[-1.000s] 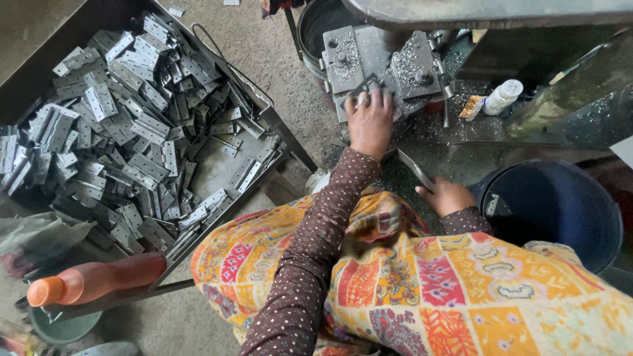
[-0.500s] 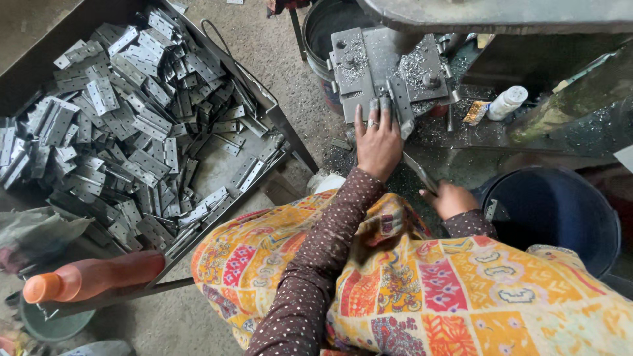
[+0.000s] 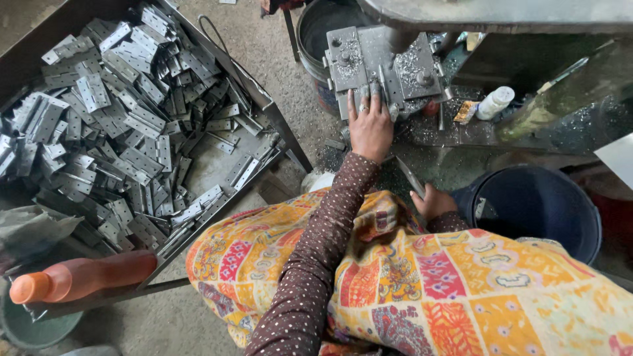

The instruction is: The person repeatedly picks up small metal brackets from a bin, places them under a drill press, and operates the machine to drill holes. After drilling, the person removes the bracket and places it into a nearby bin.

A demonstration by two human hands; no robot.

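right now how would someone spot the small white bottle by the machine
Start at the grey metal plate under the left hand. Look right along the wet bench to the small white bottle lying tilted. It is the only white thing among dark metal chips.

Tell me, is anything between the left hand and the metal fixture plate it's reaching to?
Nothing visible. The left hand already lies on the near edge of the metal fixture plate, fingertips on a small metal piece there. Metal shavings lie on the plate, and the machine's column comes down further back, beyond the fingers.
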